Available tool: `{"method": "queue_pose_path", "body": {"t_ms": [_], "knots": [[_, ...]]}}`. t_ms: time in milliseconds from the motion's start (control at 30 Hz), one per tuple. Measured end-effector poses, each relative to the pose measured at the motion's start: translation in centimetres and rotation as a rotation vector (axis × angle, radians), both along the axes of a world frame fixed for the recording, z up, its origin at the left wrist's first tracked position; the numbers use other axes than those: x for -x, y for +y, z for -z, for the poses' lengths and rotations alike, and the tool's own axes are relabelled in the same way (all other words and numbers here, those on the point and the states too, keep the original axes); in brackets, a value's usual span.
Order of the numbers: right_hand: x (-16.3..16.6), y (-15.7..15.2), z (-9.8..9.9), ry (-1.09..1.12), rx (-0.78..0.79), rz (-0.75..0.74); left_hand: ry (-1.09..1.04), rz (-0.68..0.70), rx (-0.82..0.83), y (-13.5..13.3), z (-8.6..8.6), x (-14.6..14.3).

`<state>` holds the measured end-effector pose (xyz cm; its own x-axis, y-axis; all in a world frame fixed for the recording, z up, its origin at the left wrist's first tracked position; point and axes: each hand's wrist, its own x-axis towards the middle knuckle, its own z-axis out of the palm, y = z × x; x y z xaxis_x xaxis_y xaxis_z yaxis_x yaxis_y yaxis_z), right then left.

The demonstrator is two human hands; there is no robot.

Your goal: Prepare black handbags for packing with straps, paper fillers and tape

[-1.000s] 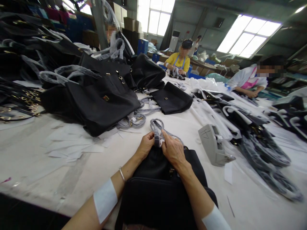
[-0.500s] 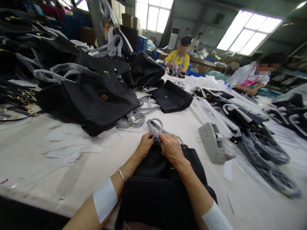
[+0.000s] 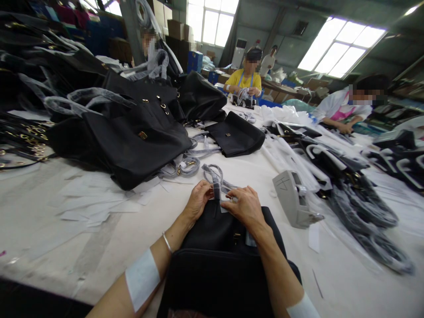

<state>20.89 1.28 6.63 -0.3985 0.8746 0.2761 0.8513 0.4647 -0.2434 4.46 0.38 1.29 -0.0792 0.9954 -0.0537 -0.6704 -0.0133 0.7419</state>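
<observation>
Black bag sits just below the grip, under both forearms. R hand: narrow thumb-finger gap, can't tell if holding anything. L hand pinches wrapped strap, upright betw. hands. Step's prob. strap adj.; next move seemingly needs steady hold.

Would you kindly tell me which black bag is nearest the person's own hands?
The foremost black bag, bottom centre: the left hand and right hand are at its wrapped strap, while the other black bags lie farther off.
</observation>
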Motion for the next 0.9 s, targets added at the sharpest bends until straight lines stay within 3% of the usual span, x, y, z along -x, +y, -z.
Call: {"method": "queue_pose_path", "body": {"t_ms": [233, 500, 700, 900], "knots": [[0.1, 0.0, -0.4, 0.064, -0.250, 0.100, -0.065, 0.005, -0.007, 0.0, -0.2, 0.0], [0.0, -0.8, 0.1, 0.084, -0.037, -0.199, -0.082, -0.050, -0.017, 0.1, -0.4, 0.1], [0.0, -0.9, 0.6, 0.092, 0.007, -0.112, -0.083, -0.075, 0.000, 0.2, 0.1, 0.1], [-0.5, -0.3, 1.2, 0.508, -0.030, 0.063, -0.033, -0.052, 0.006, 0.3, 0.3, 0.0]]}}
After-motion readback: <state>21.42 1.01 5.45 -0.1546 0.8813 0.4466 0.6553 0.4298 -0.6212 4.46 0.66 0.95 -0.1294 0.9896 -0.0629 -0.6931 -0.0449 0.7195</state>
